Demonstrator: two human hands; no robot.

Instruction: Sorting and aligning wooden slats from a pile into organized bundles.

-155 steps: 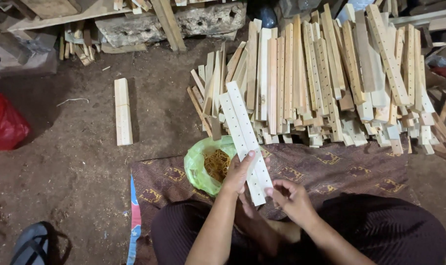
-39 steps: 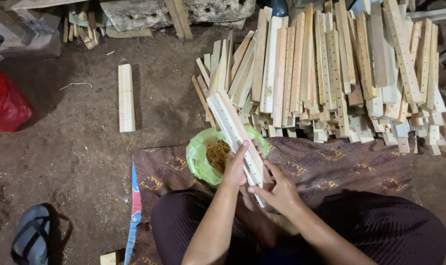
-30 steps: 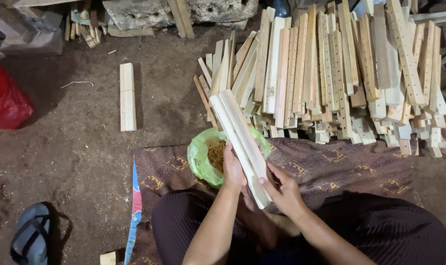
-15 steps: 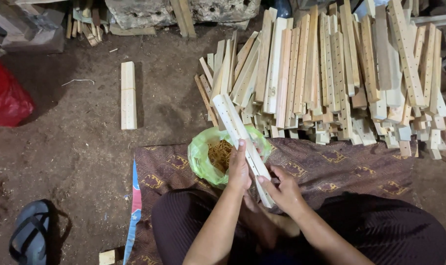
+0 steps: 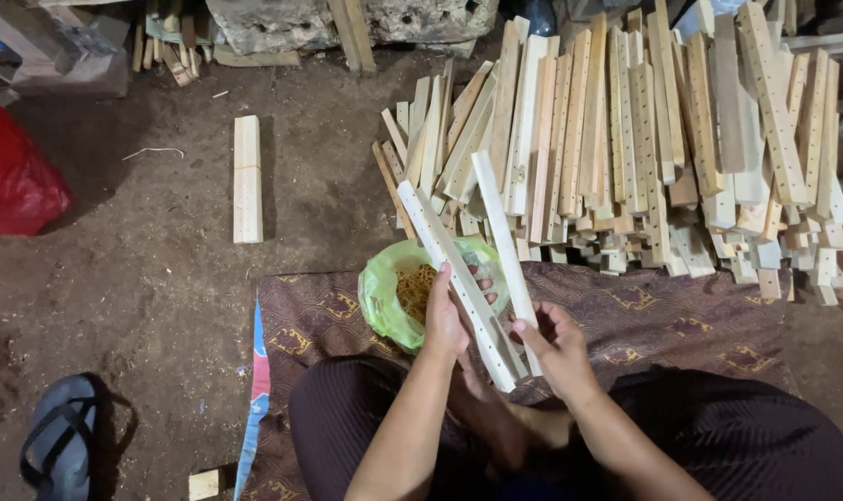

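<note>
- Wood slats, two of them, long and pale, stand in the hands above the lap: the drilled slat with a row of small holes, and the plain slat just beside it on the right; their far ends spread apart and their near ends come close together.
- The left hand is closed around the drilled slat at its lower part, fingers wrapped over the edge.
- The right hand grips the lower end of the plain slat, thumb on top.
- Just behind the hands lies a green plastic bag, open, with thin yellow-brown pieces inside; no label shows on it.
- The bag rests on a brown patterned cloth, which covers the ground in front of the dark trousers.
- Beyond the cloth, a big heap of similar slats fills the upper right.
- One short wooden block lies alone on the dirt floor, well apart to the left.
- A red bag sits at the left edge, a dark sandal at the lower left.
</note>
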